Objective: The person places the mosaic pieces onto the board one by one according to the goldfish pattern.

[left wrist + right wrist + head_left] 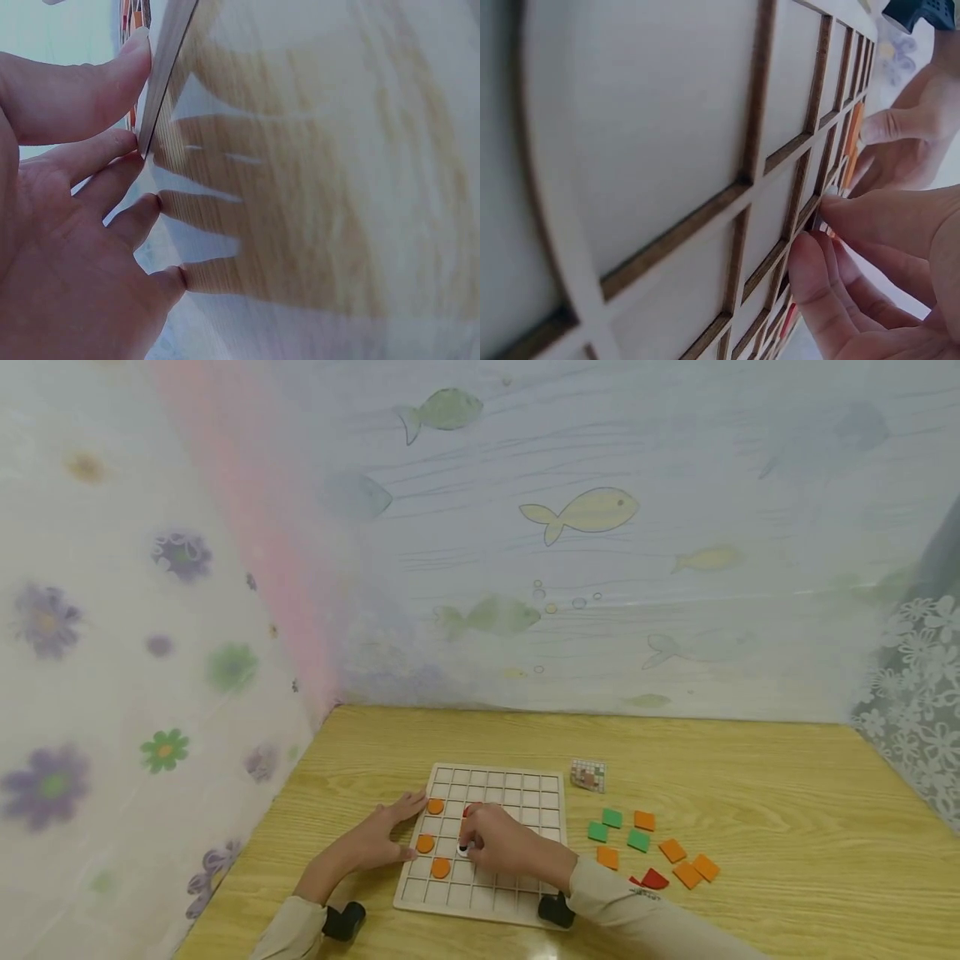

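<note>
At left, the left hand (377,838), fingers apart, touches the board (498,781); the right hand (498,839) pinches a partly hidden white piece (462,852).

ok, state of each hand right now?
Left hand: open, touching the board at its edge.
Right hand: closed, pinching a small black-and-white piece.

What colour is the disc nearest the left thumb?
Orange; the disc shows best in the head view.
</note>
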`<act>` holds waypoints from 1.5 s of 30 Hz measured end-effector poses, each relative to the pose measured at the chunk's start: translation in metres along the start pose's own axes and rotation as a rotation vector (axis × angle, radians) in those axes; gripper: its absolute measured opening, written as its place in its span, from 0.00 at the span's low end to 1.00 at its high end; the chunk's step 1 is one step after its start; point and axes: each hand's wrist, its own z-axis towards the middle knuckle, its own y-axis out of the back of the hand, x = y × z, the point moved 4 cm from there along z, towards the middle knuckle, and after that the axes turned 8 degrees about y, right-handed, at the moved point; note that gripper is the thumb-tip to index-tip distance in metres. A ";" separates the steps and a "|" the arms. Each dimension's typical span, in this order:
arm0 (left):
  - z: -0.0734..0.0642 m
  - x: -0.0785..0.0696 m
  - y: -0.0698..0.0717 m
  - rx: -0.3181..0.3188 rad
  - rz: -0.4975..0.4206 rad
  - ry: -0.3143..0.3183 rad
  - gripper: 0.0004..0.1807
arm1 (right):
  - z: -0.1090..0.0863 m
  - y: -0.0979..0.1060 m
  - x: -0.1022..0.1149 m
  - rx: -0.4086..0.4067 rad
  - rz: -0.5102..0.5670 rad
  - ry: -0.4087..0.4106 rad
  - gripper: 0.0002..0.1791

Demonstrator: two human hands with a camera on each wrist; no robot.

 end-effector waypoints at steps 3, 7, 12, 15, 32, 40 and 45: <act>0.000 0.001 0.000 -0.001 0.004 -0.004 0.42 | -0.001 0.000 -0.001 -0.019 0.030 0.000 0.07; 0.001 0.002 -0.001 0.001 0.005 0.001 0.43 | -0.006 0.003 -0.002 -0.027 0.082 -0.010 0.07; 0.001 0.002 -0.001 0.002 0.005 0.003 0.43 | -0.014 0.013 -0.003 -0.022 0.144 -0.018 0.09; 0.001 0.002 0.000 0.003 0.004 0.001 0.43 | -0.021 0.019 -0.005 -0.027 0.164 -0.014 0.09; 0.001 0.003 0.000 0.009 0.010 0.000 0.43 | -0.084 0.049 -0.024 -0.130 0.163 -0.002 0.06; 0.001 0.003 0.001 0.015 0.002 -0.008 0.45 | -0.112 0.067 -0.031 -0.183 0.199 -0.025 0.06; 0.001 0.004 0.001 0.013 0.012 0.001 0.45 | -0.127 0.079 -0.031 -0.185 0.214 -0.067 0.06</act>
